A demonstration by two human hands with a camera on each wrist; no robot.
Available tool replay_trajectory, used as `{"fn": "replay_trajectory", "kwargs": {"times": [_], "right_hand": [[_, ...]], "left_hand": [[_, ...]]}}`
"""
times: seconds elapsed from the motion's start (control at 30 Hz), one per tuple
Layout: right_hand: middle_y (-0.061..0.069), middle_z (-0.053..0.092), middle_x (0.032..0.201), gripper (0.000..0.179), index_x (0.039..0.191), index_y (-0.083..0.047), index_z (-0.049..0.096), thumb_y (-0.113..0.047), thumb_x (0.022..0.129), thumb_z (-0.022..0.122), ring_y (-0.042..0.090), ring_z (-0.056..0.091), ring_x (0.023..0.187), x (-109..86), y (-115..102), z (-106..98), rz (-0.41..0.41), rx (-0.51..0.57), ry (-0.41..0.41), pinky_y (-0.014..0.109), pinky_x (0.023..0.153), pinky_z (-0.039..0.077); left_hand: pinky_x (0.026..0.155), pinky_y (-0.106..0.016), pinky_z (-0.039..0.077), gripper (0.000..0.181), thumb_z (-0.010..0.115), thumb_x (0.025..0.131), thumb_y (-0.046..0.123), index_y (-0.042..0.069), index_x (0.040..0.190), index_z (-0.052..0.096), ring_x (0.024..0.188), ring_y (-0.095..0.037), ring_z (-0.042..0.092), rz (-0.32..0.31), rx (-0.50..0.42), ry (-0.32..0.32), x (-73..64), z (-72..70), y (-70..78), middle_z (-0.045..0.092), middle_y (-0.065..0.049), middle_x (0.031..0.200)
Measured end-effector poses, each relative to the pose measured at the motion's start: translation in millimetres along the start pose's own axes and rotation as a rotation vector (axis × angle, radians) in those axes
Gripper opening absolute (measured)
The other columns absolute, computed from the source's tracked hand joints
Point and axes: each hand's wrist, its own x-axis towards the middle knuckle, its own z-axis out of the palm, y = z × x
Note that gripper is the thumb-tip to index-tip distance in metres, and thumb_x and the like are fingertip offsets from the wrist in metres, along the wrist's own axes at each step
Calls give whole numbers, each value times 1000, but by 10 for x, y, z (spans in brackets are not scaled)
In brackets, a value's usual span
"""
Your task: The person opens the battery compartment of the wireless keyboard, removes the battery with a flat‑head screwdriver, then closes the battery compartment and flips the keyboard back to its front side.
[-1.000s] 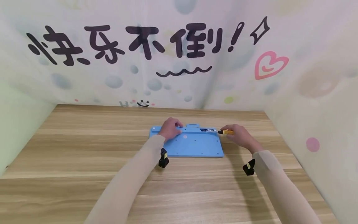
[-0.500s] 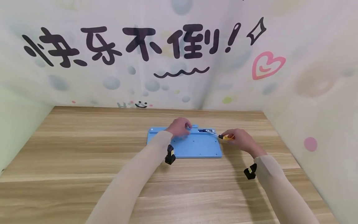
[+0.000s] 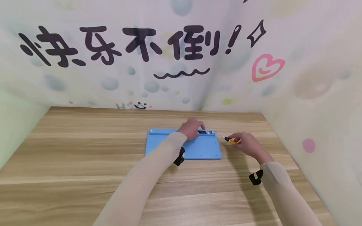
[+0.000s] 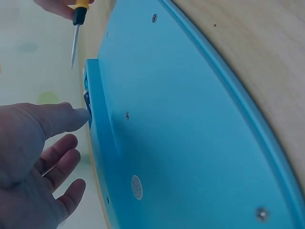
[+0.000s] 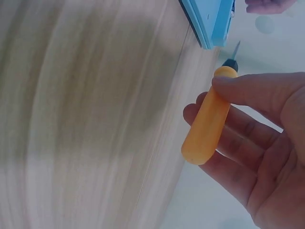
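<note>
A light blue keyboard (image 3: pixel 204 150) lies with its screwed underside up on the table. At the right of its raised back ridge is an uncovered battery compartment (image 3: pixel 210 132). My left hand (image 3: pixel 190 128) reaches over the ridge; in the left wrist view its thumb (image 4: pixel 71 119) is at the compartment's edge, the other fingers loosely bent with nothing between them. Whether the thumb presses inside, I cannot tell. Right of the keyboard, my right hand (image 3: pixel 249 145) pinches the orange handle of a screwdriver (image 5: pixel 207 121), whose thin tip points toward the compartment, apart from it.
The wood-grain table (image 3: pixel 70 157) extends around the keyboard. Behind it hangs a pale printed cloth (image 3: pixel 113 75) with large black lettering, and a similar cloth borders the right side. Each wrist carries a small black camera (image 3: pixel 255 177).
My left hand has slid right along the ridge to the compartment. The screwdriver's tip went to the compartment and has since drawn back right. A small blue piece behind the keyboard is now hidden.
</note>
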Motion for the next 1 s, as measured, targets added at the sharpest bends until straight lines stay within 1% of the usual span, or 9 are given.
{"fn": "replay_trajectory", "kwargs": {"times": [0.13, 0.23, 0.33, 0.53, 0.67, 0.8, 1.0], "right_hand": [[13, 64, 86, 33, 112, 2, 62, -1, 79, 64, 29, 61, 78, -44, 24, 11, 22, 6, 0, 43, 67, 49], [12, 63, 84, 34, 111, 4, 62, -1, 78, 66, 27, 60, 74, -57, 38, 19, 40, 10, 3, 41, 64, 48], [11, 63, 80, 34, 110, 6, 62, -1, 76, 67, 23, 57, 69, -59, 55, 30, 56, 16, 5, 39, 62, 47], [11, 62, 79, 36, 109, 9, 61, -3, 76, 68, 19, 56, 66, -64, 62, 53, 100, 48, -12, 33, 57, 47], [11, 61, 78, 36, 108, 9, 61, -4, 75, 69, 19, 56, 66, -65, 61, 80, 129, 55, -9, 32, 56, 47], [11, 61, 78, 37, 107, 9, 62, -6, 74, 72, 20, 57, 68, -87, 65, 105, 159, 59, -19, 33, 58, 48], [14, 62, 82, 39, 109, 9, 60, -8, 76, 72, 24, 59, 72, -104, 76, 143, 189, 69, -43, 35, 60, 50]], "left_hand": [[89, -40, 41, 35, 57, 89, 6, 21, 121, 59, 116, -23, 41, 28, 53, -21, 62, 31, 35, 48, -7, 124], [90, -40, 40, 41, 56, 89, 6, 26, 124, 56, 116, -22, 40, 25, 98, -45, 111, 72, 46, 46, -6, 125], [91, -40, 39, 42, 56, 90, 7, 29, 125, 55, 114, -21, 39, 17, 133, -55, 145, 113, 52, 45, -5, 124], [88, -40, 40, 38, 55, 91, 8, 33, 120, 59, 107, -20, 41, 35, 192, -37, 198, 187, 11, 47, -4, 118], [85, -38, 41, 40, 52, 92, 8, 35, 121, 57, 103, -20, 43, 47, 223, -39, 221, 212, -38, 48, -2, 116], [83, -36, 42, 39, 52, 93, 10, 36, 122, 56, 99, -19, 42, 54, 234, -58, 223, 211, -51, 49, 0, 115], [84, -37, 41, 37, 52, 93, 9, 34, 119, 56, 97, -20, 41, 43, 190, -77, 219, 194, -36, 48, 1, 112]]}}
